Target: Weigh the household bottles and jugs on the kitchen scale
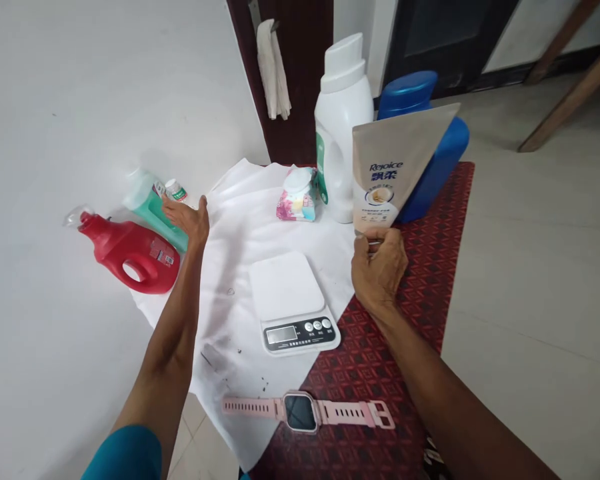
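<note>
My right hand (pixel 380 267) is closed round the bottom end of a beige Rejoice tube (pixel 380 160), which stands upright with its wide flat end on top. The cap end is hidden in my fingers. My left hand (pixel 187 217) is open, fingers stretched out and thumb apart, beside a small white bottle (pixel 176 191) with a green and red label. Behind that hand a green bottle (pixel 153 207) leans at the wall, and a red jug (pixel 135 253) with a handle lies tilted next to it. Between my arms sits a white kitchen scale (pixel 287 287) with nothing on its plate.
A large white detergent bottle (pixel 347 113) and blue bottles (pixel 410 93) stand at the back right. A colourful wipes pack (pixel 297 193) lies left of them. Near the front edge stretches a pink smartwatch (pixel 300 411). White cloth (pixel 225 267) partly covers the red patterned tabletop (pixel 360 360).
</note>
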A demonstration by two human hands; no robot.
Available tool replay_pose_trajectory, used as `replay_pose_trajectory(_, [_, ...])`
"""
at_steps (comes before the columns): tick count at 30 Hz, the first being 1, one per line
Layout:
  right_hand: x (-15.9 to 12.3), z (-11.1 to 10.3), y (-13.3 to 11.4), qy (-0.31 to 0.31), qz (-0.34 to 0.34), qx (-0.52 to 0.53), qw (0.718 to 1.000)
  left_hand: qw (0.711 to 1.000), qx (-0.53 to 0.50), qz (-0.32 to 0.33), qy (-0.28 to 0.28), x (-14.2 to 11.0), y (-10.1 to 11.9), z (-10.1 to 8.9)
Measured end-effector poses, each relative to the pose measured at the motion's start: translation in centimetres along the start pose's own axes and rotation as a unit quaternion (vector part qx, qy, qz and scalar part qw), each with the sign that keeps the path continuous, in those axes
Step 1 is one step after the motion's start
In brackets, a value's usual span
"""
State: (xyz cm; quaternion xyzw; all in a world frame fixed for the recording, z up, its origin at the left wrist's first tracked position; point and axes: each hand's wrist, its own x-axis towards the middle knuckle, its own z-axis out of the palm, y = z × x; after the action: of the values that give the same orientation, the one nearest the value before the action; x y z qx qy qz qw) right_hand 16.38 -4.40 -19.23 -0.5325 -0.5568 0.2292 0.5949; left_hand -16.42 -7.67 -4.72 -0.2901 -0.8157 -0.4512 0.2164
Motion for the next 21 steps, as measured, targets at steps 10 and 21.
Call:
replay_pose_trajectory(10, [0.3, 0.0, 0.8, 0.008, 0.001, -0.026, 1.000, 0.991, 0.014, -0.106, -0.080, 3.0, -3.8, 3.6])
replay_pose_trajectory(21, [0.6, 0.3, 0.4, -0.007, 0.016, -0.008, 1.000, 0.994, 0.008, -0.062, -0.095, 0.7, -4.0, 1.2])
